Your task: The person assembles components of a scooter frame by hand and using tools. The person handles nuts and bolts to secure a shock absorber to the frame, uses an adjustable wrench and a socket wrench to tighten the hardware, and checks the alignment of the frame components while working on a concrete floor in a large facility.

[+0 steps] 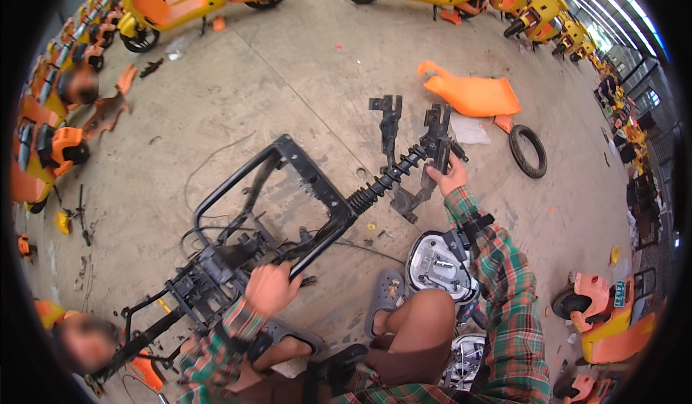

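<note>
A black scooter frame (317, 180) of bent tubes lies on the floor in front of me, slanting from lower left to upper right. My left hand (272, 289) is closed on a tube of the frame, close to a cluster of black brackets and cables. At the far right end, a black coil-spring shock absorber (386, 180) joins the frame to a black forked swingarm (389, 126). My right hand (450, 175) grips the swingarm's bracket beside the spring's end, thumb on the near side; some fingers are hidden behind it.
An orange plastic panel (472, 94) and a black tyre (528, 152) lie beyond my right hand. A silver-white oval housing (441, 265) sits by my right knee. Yellow-orange scooters (194, 0) line the far side and both sides. Broken panels (108, 112) lie at left.
</note>
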Available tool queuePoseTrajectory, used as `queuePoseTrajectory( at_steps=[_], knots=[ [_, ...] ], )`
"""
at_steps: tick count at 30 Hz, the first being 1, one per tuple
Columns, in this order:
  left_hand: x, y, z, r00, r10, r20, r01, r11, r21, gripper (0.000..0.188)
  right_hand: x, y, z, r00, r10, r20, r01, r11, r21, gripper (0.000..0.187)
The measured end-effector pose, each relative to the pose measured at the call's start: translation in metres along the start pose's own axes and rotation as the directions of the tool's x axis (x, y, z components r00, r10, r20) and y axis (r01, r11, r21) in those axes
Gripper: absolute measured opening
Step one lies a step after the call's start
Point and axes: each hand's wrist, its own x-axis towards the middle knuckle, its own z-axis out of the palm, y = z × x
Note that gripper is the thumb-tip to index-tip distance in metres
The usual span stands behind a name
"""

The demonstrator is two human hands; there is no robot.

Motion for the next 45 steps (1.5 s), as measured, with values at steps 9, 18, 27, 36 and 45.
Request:
queuePoseTrajectory(
  at_steps=[9, 18, 27, 36, 45],
  knots=[
    [0.001, -0.021, -0.036, 0.988, -0.095, 0.124, 0.109, 0.987, -0.115, 0.026, 0.042, 0.123, 0.021, 0.964, 0.255, 0.080, -0.232, 0.946, -0.226, 0.063],
    [0.042, -0.050, -0.039, 0.966, -0.243, 0.088, 0.242, 0.970, 0.025, 0.023, 0.045, 0.075, 0.032, 0.900, 0.402, 0.167, -0.129, 0.613, -0.779, 0.067],
    [0.063, -0.042, -0.032, 0.876, -0.398, 0.273, 0.374, 0.917, 0.138, 0.016, -0.087, 0.019, -0.238, 0.562, 0.777, 0.284, -0.008, 0.348, -0.937, 0.032],
    [0.078, -0.035, -0.035, 0.777, -0.502, 0.379, 0.486, 0.862, 0.145, 0.022, -0.198, -0.077, -0.387, 0.537, 0.843, -0.035, -0.521, 0.299, -0.799, 0.023],
    [0.069, 0.003, -0.036, 0.842, -0.495, 0.213, 0.525, 0.843, -0.118, 0.041, -0.085, -0.255, -0.214, 0.254, 0.965, -0.062, -0.876, 0.203, -0.438, 0.031]
  ],
)
